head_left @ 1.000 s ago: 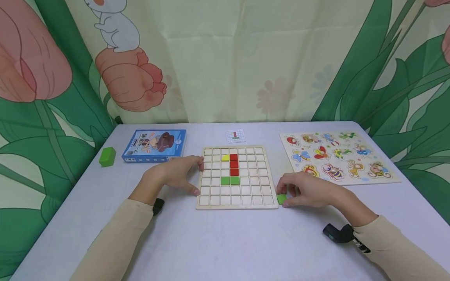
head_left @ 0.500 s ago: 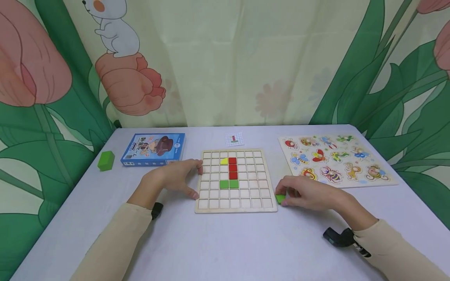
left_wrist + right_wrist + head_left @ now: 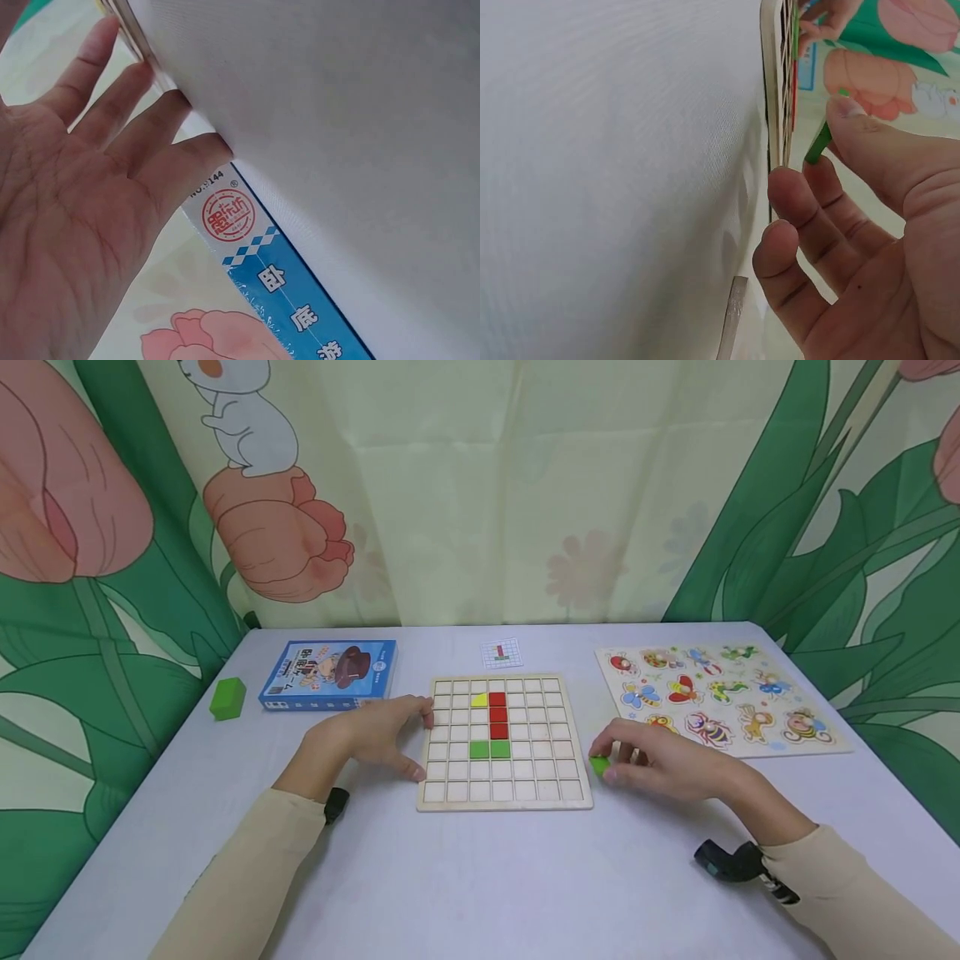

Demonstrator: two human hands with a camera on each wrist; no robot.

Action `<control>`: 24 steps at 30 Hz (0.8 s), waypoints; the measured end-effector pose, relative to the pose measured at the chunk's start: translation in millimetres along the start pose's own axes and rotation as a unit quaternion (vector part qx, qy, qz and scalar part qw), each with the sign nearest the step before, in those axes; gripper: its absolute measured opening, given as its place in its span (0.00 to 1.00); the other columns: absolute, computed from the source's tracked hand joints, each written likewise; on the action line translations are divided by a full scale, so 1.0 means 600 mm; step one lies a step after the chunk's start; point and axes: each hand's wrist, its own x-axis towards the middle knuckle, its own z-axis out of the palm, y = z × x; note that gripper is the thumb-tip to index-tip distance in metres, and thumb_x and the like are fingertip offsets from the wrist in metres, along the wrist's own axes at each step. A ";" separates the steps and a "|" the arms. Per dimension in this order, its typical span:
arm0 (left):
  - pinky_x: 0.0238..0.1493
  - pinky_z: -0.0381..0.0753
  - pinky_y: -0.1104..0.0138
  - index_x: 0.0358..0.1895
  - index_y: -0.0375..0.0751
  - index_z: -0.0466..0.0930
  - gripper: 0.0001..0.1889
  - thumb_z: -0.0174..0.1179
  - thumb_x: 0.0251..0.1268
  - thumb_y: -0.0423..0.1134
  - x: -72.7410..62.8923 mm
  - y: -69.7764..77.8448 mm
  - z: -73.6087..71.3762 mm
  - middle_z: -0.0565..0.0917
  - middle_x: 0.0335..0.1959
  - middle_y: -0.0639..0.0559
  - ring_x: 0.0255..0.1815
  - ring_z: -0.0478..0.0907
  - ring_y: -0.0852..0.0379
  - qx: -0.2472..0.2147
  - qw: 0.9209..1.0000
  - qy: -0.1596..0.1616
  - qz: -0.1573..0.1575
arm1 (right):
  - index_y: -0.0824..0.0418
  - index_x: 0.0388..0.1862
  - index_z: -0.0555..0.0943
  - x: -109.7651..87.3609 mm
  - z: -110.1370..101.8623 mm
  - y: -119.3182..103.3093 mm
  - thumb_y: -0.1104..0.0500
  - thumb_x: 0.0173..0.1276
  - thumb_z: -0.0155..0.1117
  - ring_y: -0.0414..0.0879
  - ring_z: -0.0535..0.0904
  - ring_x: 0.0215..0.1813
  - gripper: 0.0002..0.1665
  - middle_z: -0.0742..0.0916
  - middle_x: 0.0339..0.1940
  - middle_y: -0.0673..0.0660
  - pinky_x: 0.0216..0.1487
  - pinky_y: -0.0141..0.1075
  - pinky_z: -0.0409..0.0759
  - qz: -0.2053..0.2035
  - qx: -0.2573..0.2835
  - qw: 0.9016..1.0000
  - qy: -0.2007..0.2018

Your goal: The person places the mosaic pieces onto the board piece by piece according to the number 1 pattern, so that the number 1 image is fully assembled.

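A pale wooden grid board point(image 3: 457, 792) lies flat mid-table. Two green tiles point(image 3: 490, 749), a column of red tiles point(image 3: 498, 715) and a yellow piece point(image 3: 479, 700) sit in its cells. My left hand point(image 3: 378, 734) rests along the board's left edge, thumb and fingers spread and touching it. Between thumb and fingertips my right hand point(image 3: 660, 756) pinches a loose green tile point(image 3: 821, 141), just off the board's right edge. In the right wrist view that tile is tilted and seen nearly edge-on, apart from the board.
Behind the board lies a small pattern card point(image 3: 501, 652) showing a gridded design. A blue box point(image 3: 330, 672) and a green block point(image 3: 228, 698) stand at the left. At the right is an insect picture board point(image 3: 750, 745), close to my right hand. A printed curtain point(image 3: 465, 510) hangs behind the table.
My right hand has lifted slightly and moved a little away from me with the green tile, which is now more tilted. My left hand has stayed at the board's edge.
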 end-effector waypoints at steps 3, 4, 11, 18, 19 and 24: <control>0.73 0.66 0.48 0.56 0.57 0.72 0.37 0.83 0.42 0.58 0.001 -0.002 -0.001 0.69 0.75 0.50 0.70 0.67 0.49 0.002 1.000 0.002 0.003 | 0.44 0.57 0.78 0.003 -0.001 0.000 0.49 0.75 0.66 0.40 0.79 0.44 0.14 0.83 0.50 0.42 0.46 0.34 0.80 0.003 0.009 1.000 0.003; 0.72 0.67 0.48 0.55 0.57 0.72 0.37 0.83 0.42 0.58 0.001 -0.003 -0.001 0.69 0.75 0.50 0.69 0.67 0.49 0.002 1.000 0.002 0.004 | 0.45 0.57 0.78 0.003 -0.001 -0.001 0.49 0.75 0.66 0.40 0.79 0.45 0.15 0.83 0.50 0.42 0.46 0.34 0.80 0.002 0.013 1.000 0.004; 0.73 0.66 0.50 0.55 0.59 0.72 0.37 0.83 0.42 0.58 0.002 -0.004 0.000 0.69 0.75 0.52 0.68 0.67 0.51 -0.002 1.000 0.001 0.005 | 0.46 0.58 0.78 0.008 -0.003 -0.004 0.51 0.75 0.66 0.41 0.80 0.46 0.15 0.84 0.51 0.43 0.47 0.35 0.81 -0.004 0.036 0.999 0.015; 0.73 0.66 0.49 0.55 0.59 0.72 0.37 0.83 0.42 0.59 0.002 -0.002 0.001 0.69 0.74 0.52 0.69 0.67 0.50 0.000 1.000 -0.001 0.000 | 0.46 0.58 0.78 0.019 -0.010 -0.005 0.53 0.76 0.66 0.42 0.81 0.47 0.14 0.84 0.51 0.43 0.48 0.36 0.81 -0.007 0.050 0.999 0.015; 0.74 0.66 0.49 0.55 0.59 0.72 0.37 0.83 0.42 0.59 0.002 -0.003 0.001 0.69 0.75 0.52 0.69 0.67 0.50 0.000 1.000 -0.001 0.001 | 0.46 0.58 0.78 0.021 -0.012 -0.006 0.53 0.75 0.66 0.42 0.81 0.47 0.15 0.84 0.51 0.43 0.48 0.36 0.81 -0.007 0.051 0.999 0.015; 0.74 0.66 0.48 0.55 0.60 0.72 0.36 0.83 0.42 0.59 0.001 -0.002 0.000 0.67 0.77 0.51 0.72 0.66 0.50 0.004 1.000 0.000 -0.001 | 0.47 0.57 0.78 0.035 -0.019 -0.013 0.54 0.74 0.68 0.43 0.81 0.47 0.15 0.84 0.52 0.45 0.47 0.36 0.82 -0.012 0.060 0.998 0.020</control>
